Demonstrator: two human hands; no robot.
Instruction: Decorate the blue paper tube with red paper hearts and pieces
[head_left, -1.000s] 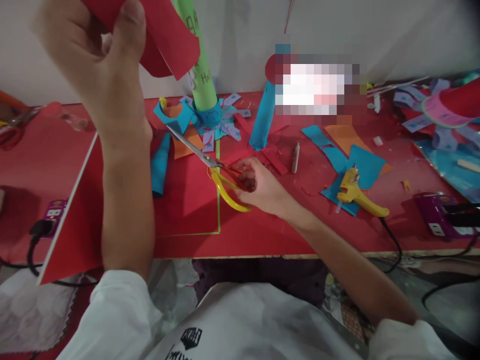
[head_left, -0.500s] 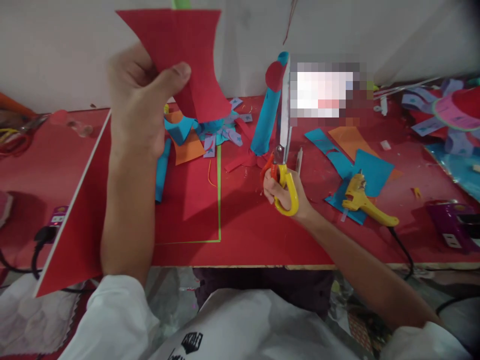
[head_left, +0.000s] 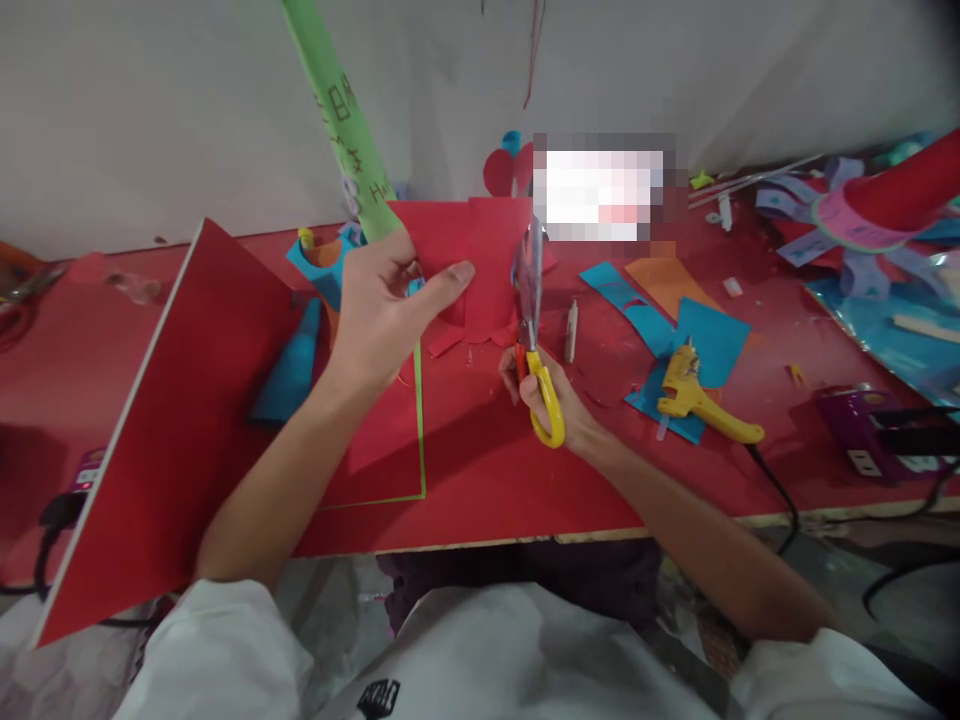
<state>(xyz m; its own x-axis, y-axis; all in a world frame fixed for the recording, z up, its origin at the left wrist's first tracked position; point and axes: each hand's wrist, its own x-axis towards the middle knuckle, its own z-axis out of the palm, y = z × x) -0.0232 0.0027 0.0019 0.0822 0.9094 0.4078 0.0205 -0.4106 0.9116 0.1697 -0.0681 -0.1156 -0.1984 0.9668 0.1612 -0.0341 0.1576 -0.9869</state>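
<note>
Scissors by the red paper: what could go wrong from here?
The scissors in the right hand stand near the red paper's edge; a slip might nick it, or the left hand gripping it.
The glue gun's cord runs over the table edge near the right forearm; a snag could drag it.

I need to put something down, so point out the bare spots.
Bare table lies near the front edge, between the green line and the right hand; another patch left of the red board, between the far-left scissors and the plug. It is crowded around the glue gun and blue paper, and behind the left hand.
</note>
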